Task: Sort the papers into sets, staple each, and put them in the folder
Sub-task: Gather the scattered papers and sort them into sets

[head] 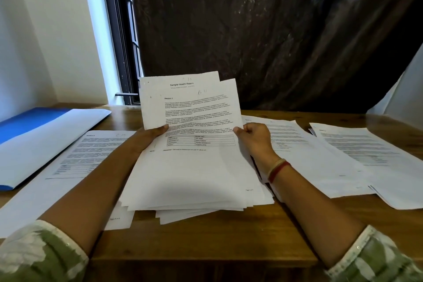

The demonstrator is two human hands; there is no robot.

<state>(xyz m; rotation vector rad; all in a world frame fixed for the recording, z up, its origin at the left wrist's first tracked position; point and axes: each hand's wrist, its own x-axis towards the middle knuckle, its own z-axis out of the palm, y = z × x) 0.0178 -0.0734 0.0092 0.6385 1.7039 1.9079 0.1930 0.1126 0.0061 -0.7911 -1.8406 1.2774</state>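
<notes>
I hold a thick stack of printed papers (190, 167) tilted up over the middle of the wooden table (206, 236). My left hand (148, 136) grips its left edge, thumb on the top sheet. My right hand (251, 136) pinches the right edge of the front sheets (192, 103), which stand raised; one is headed "Sample Health Report", another is marked "B 11". A blue folder (29, 126) with a white inner flap lies open at the far left. No stapler is in view.
A single printed sheet (75, 160) lies left of the stack, partly under my left forearm. Two further paper piles (304, 156) (375, 158) lie on the right. A dark plastic sheet (263, 30) hangs behind the table, with a window (119, 30) at the back left.
</notes>
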